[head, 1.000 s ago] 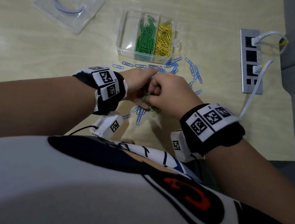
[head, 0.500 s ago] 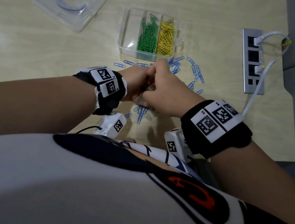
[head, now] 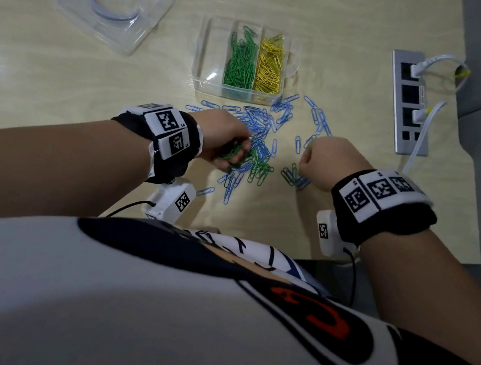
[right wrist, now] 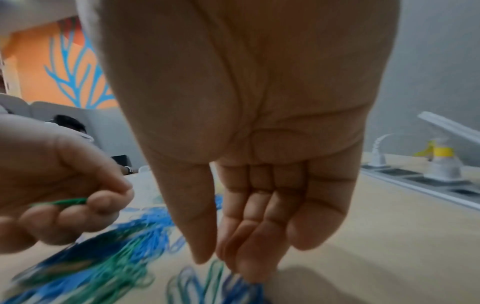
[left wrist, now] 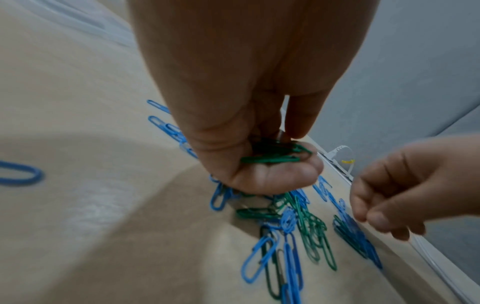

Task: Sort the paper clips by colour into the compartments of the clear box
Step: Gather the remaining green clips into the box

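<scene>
The clear box [head: 212, 54] stands at the back of the table; its middle compartment holds green clips [head: 240, 61], its right one yellow clips [head: 270, 62], and its left one is bare. Loose blue clips [head: 268, 118] and green clips [head: 261, 166] lie mixed in front of it. My left hand [head: 232, 153] grips a bunch of green clips [left wrist: 275, 155] just above the pile. My right hand [head: 308, 167] hovers with relaxed fingers [right wrist: 249, 257] over a small blue-and-green cluster [head: 292, 175] and holds nothing.
A clear plastic lid [head: 115, 7] lies at the back left. A grey power strip [head: 408, 100] with white cables plugged in sits at the right, near the table's edge. My shirt hides the table's front edge.
My hands were pressed together over the pile and have parted. The right hand has moved to the right with nothing in it; the left keeps the green clips.
</scene>
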Demonstrator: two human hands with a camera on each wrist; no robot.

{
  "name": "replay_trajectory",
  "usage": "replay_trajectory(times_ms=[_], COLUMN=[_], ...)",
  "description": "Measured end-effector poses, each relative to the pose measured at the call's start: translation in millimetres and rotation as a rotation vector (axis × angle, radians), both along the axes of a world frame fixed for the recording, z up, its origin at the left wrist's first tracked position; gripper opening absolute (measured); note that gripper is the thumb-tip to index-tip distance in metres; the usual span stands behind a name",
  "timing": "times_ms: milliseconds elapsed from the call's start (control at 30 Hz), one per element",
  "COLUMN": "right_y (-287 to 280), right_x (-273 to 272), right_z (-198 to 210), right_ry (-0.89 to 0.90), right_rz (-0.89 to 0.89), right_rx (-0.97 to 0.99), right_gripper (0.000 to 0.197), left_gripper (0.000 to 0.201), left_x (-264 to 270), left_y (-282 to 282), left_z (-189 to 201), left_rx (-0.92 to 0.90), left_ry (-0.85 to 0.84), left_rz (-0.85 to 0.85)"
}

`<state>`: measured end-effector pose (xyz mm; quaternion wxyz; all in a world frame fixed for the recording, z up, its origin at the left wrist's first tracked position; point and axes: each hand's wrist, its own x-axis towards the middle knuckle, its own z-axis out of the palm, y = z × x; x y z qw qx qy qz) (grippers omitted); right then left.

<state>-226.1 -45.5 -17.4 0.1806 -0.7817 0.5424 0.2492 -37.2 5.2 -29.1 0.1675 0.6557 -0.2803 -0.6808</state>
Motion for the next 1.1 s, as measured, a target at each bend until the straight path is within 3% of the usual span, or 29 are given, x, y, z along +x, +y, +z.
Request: replay_trajectory(times_ms=[167, 500, 633, 967, 1100], right_y=[26.0, 24.2, 12.3, -1.2, -2.9], right_x=[-2.2, -4.9, -7.7, -14.0, -12.1], right_z=[-13.6, -19.2, -12.5, -12.9, -14.9], right_ry=[-0.127, -0.281, -0.421, -0.528, -0.65], right_rz=[-0.092, -0.122, -0.259, -0.279, -0.348], right_rx=[-0.039, -0.054, -0.077, -0.048, -0.126], right_gripper=[0.042, 0.009, 0.012, 0.006, 0.01], left_gripper=[0.036, 0.036, 0.036, 0.036, 0.036], left_x=[-2.2, -2.8, -2.1, -1.0, -2.6], left_y=[2.0, 3.5, 3.1, 3.0, 2.9], left_z=[-3.2, -3.1, -3.4, -6.6, -5.6], left_rx=[-0.011, 0.011, 0.008, 0.008, 0.01], left_ry=[-0.043, -0.059, -0.055, -0.053, -0.063], left_rz=[-0.019, -0.012, 0.0, 0.005, -0.01])
